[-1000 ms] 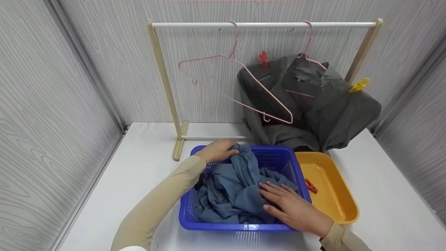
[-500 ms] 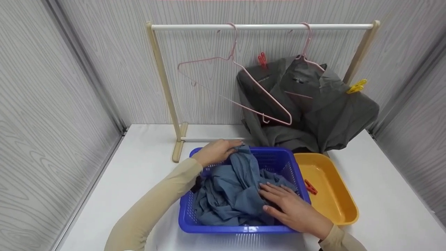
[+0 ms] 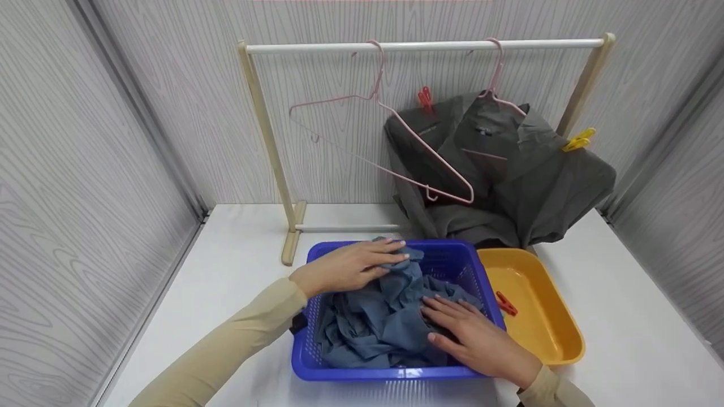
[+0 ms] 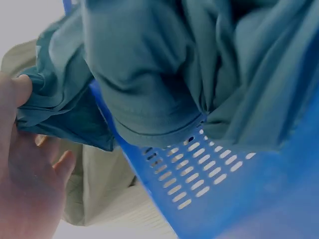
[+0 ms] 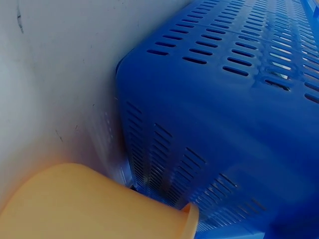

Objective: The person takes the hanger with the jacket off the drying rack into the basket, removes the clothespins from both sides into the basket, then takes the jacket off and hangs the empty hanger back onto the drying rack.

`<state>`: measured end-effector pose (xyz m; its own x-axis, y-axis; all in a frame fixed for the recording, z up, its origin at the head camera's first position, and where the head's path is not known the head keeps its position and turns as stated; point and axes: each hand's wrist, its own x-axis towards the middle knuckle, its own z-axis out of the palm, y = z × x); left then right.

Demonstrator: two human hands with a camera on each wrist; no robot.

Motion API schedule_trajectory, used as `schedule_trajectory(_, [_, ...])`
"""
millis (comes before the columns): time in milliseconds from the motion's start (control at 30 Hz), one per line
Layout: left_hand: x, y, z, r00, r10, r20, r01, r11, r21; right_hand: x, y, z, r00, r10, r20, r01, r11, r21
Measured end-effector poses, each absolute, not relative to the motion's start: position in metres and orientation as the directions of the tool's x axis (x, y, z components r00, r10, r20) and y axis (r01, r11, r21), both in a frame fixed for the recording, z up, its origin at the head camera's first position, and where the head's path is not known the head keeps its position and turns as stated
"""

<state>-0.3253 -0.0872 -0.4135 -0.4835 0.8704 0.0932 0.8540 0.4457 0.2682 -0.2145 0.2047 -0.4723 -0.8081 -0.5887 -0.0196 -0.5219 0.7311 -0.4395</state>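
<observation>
A crumpled blue-grey garment (image 3: 367, 322) lies in a blue perforated basket (image 3: 396, 373). My left hand (image 3: 345, 268) is over its far left part, fingers extended to the right. In the left wrist view the left thumb (image 4: 22, 89) lies on a fold of the garment (image 4: 144, 64), which it pinches against fingers partly hidden behind; two other fingertips show below the cloth. My right hand (image 3: 475, 339) rests spread on the garment's right side, its wrist above the basket's front right corner. The right wrist view shows the basket's outside (image 5: 219, 114), not the hand.
An orange tray (image 3: 543, 316) with a red clothespin (image 3: 506, 303) stands right of the basket. Behind is a rack (image 3: 317, 48) with a bare pink hanger (image 3: 430, 150) and a dark grey garment (image 3: 526, 175), on which are red (image 3: 425, 99) and yellow (image 3: 580, 139) clothespins.
My left hand has come down and nearer from the basket's far rim, its fingers straighter. The garment's raised end is now lower and bunched under it. The right hand stays put.
</observation>
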Motion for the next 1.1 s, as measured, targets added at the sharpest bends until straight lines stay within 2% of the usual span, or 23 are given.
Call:
schedule_trajectory(167, [-0.298, -0.103, -0.42, -0.505, 0.863, 0.024, 0.846, 0.489, 0.213, -0.214, 0.204, -0.473, -0.818, -0.575, -0.021, -0.508, 0.74, -0.441])
schedule_trajectory(433, [-0.259, -0.122, -0.46, -0.548, 0.83, -0.101, 0.82, 0.557, 0.129, -0.211, 0.202, -0.474, -0.82, -0.573, 0.014, -0.519, 0.732, -0.441])
schedule_trajectory(667, [-0.248, -0.118, -0.478, -0.577, 0.806, -0.131, 0.811, 0.585, 0.03, -0.209, 0.202, -0.476, -0.805, -0.592, 0.05, -0.559, 0.727, -0.399])
schedule_trajectory(900, [-0.248, -0.115, -0.479, -0.592, 0.795, -0.134, 0.799, 0.601, 0.035, -0.208, 0.203, -0.477, -0.808, -0.588, 0.027, -0.548, 0.734, -0.401])
schedule_trajectory(1100, [-0.25, -0.115, -0.475, -0.606, 0.788, -0.109, 0.78, 0.615, 0.113, -0.209, 0.203, -0.475, -0.821, -0.569, 0.049, -0.534, 0.734, -0.419])
